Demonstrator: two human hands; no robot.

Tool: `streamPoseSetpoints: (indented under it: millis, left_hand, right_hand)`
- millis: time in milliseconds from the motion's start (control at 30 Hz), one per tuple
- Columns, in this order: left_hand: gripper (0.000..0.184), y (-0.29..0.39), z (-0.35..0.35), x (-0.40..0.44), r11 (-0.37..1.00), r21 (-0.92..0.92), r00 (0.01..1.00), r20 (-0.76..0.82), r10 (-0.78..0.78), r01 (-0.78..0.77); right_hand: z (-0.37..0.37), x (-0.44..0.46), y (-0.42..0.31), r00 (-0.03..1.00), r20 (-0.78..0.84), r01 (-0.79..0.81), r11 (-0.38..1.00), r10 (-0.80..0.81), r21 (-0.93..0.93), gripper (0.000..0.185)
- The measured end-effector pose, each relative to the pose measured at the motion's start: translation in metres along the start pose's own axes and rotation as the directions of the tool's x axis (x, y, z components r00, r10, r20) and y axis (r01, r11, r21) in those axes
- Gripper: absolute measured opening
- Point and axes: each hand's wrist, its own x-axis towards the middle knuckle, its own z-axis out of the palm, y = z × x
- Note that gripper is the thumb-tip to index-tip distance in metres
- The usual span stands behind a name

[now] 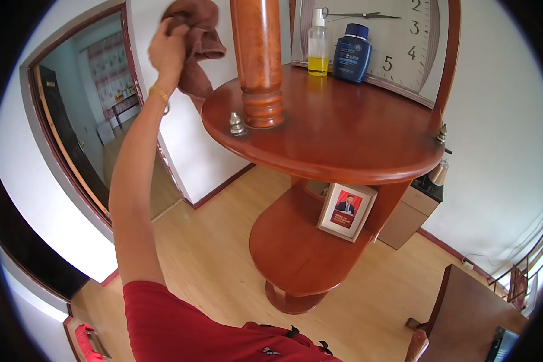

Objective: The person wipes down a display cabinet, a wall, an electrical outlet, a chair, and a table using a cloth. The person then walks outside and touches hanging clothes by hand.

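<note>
My left hand (169, 53) is raised at the upper left, its fingers closed on a brown cloth (204, 30). Part of the cloth hangs down by the rim of a round wooden shelf top (338, 142), left of a turned wooden post (256, 54). On this shelf, against a large square clock (398, 36), stand a clear spray bottle (318, 45) with yellow liquid and a dark blue bottle (352, 54). Small metal finials (236, 124) sit near the shelf's edge. My right hand is out of the frame.
A framed picture (347, 211) leans on the lower wooden shelf (289, 235). A doorway (90, 114) opens at the left. At the right are a small cabinet (407, 214), a brown table (464, 314) and a chair (519, 283). A red item (87, 344) lies low at the left.
</note>
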Motion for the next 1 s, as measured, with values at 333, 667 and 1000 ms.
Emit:
streamPoseSetpoints:
  millis: [333,667,1000]
  left_hand:
    - [0.024,0.08,-0.154,-0.13,0.747,-0.634,0.974,0.046,-0.222,0.2]
    - [0.027,0.193,-0.207,-0.238,0.731,-0.357,0.471,0.585,0.66,-0.581]
    - [0.03,0.302,-0.153,-0.198,0.684,-0.09,0.562,0.497,0.661,-0.724]
  right_hand:
    - [0.038,-0.048,0.255,0.894,-0.324,-0.254,0.945,0.31,0.204,0.027]
    - [-0.026,-0.035,0.209,0.944,-0.293,-0.242,0.925,0.154,-0.292,0.028]
    - [-0.024,-0.034,0.198,0.853,-0.522,-0.272,0.859,0.006,-0.435,0.017]
